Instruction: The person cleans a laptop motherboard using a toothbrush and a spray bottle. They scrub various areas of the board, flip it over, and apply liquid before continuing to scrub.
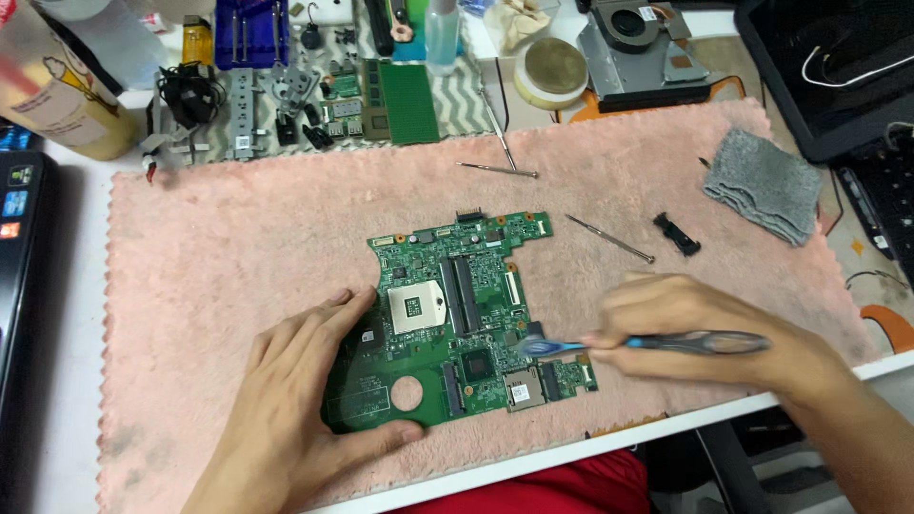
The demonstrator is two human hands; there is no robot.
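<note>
**Green circuit board brushed on a pink towel**

A fluffy pink towel (238, 247) covers most of the white desk (67, 286), its pile soft and slightly matted, its edges uneven. Near the towel's middle lies a flat green circuit board (457, 314), irregular in outline, with a round hole cut near its lower left corner, a square silver socket and rows of small dark and metallic parts across its face.

The left hand (295, 409) lies flat and spread on the board's left end, fingers stretched over the top edge and the thumb hooked along the bottom edge, pinning it rather than gripping it. The right hand (705, 328) is curled closed around the handle of a toothbrush (647, 343), a slim blue and grey plastic stick whose blurred bristle head touches the board's lower right part.

Toward the towel's upper right sits a folded grey cloth (762, 186), nubby and thick. Nearer the board lie a thin metal screwdriver (609, 238), long and needle-like, and just beside its tip a small black plastic clip (677, 234).
</note>
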